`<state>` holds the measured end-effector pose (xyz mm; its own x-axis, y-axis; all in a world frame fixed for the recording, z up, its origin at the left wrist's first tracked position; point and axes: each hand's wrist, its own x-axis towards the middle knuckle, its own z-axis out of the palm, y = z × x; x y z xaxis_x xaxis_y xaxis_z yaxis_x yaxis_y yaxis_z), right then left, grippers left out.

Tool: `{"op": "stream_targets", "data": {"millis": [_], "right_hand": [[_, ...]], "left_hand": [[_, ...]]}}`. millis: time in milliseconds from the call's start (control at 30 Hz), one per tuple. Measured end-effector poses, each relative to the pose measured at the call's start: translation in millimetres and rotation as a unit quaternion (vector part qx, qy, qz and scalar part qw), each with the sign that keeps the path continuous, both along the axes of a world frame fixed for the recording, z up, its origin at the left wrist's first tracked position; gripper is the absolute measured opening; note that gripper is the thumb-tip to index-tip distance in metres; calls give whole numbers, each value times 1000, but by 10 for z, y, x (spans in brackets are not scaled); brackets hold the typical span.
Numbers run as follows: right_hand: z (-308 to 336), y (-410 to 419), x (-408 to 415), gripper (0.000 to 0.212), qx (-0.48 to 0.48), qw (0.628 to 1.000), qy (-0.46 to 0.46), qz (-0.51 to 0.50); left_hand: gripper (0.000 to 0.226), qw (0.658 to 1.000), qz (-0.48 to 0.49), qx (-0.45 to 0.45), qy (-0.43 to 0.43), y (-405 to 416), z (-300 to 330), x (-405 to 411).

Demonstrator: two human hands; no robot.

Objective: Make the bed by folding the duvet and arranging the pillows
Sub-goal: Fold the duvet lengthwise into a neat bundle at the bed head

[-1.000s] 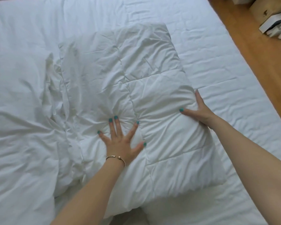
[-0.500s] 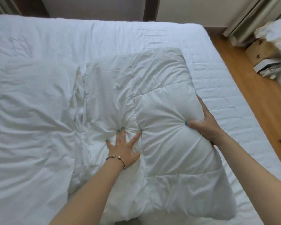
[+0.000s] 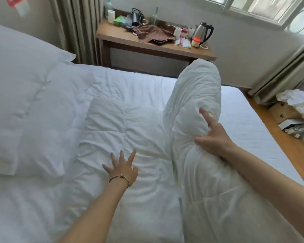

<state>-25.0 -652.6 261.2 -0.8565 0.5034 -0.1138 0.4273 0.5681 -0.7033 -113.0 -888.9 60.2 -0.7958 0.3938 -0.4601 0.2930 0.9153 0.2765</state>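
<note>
right half of the duvet lifted for the fold

the thick white quilted duvet (image 3: 130,130) lies across the middle of the white-sheeted bed (image 3: 249,123), and its right-hand portion stands raised in a tall roll. that looks like the step in hand: bringing one half up and over the other, with the flat half pinned so the bundle does not slide.

the left hand (image 3: 121,170), wearing a thin gold bangle, is fully open, fingers fanned wide, palm pressed flat on the lower layer near the fold line. it grips nothing; it only weighs the fabric down.

the right hand (image 3: 212,137) clutches the raised roll from its outer side, thumb and lower fingers closed into the padding, index finger stretched out along it.

a plump white pillow (image 3: 19,95) rests at the far left, just beside the duvet, not yet arranged.
</note>
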Motion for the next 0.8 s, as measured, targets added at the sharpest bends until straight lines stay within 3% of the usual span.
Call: {"op": "stream_targets", "data": {"millis": [267,467,500,600,700,767,800], "right_hand": [[-523,-2276,-1306,92,38,986,-132,98],[-1426,-3232,-1710,89,18,956,-262,134],[-1504,-3267,-1766,88,-18,947,-285,146],[-1527,-3144,-1887,79,-251,917,-294,95],[-1517,-2794,-1964,52,-458,850,-258,37],[-1515,-2673,-2015,39,-491,836,-242,41],[-1517,-2665,-2059,36,-449,856,-250,61]], "left_hand": [[49,984,114,105,-92,-1521,-17,-790],[52,917,237,262,-186,-2049,-353,-1010],[54,907,247,279,-196,-2067,-372,-1020],[61,893,231,344,-175,-1958,-269,-1066],[95,863,232,409,-183,-1748,-33,-1094],[117,894,186,372,-168,-1680,-22,-1053],[128,917,148,327,-171,-1675,-67,-1020]]}}
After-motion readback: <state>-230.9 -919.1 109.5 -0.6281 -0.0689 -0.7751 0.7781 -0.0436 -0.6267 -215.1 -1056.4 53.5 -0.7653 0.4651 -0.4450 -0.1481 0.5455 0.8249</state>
